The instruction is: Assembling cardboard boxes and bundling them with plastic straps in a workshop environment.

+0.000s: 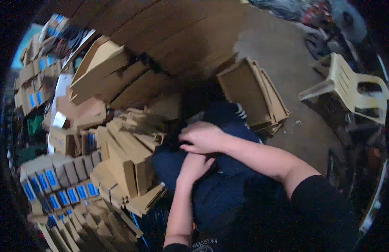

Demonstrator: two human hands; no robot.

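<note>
My two hands meet above my lap, over dark blue trousers (pixel 240 180). My right hand (pixel 205 137) reaches across from the right and lies over the far end of my left hand. Its fingers and thumb are loosely bent and a little apart, with nothing visible between them. Of my left hand (pixel 195 167), the back and the thumb show, the thumb standing out to the right. The left fingers are hidden beneath the right hand, so whether they grip anything is not visible. Blur softens the picture.
Flat cardboard pieces (pixel 127 157) are piled close to my left knee. Small boxes with blue labels (pixel 72 195) stand in rows at far left. Folded cardboard (pixel 251 94) leans beyond my right knee. A cream plastic chair (pixel 350 88) stands at right; large brown cardboard (pixel 161 33) fills the back.
</note>
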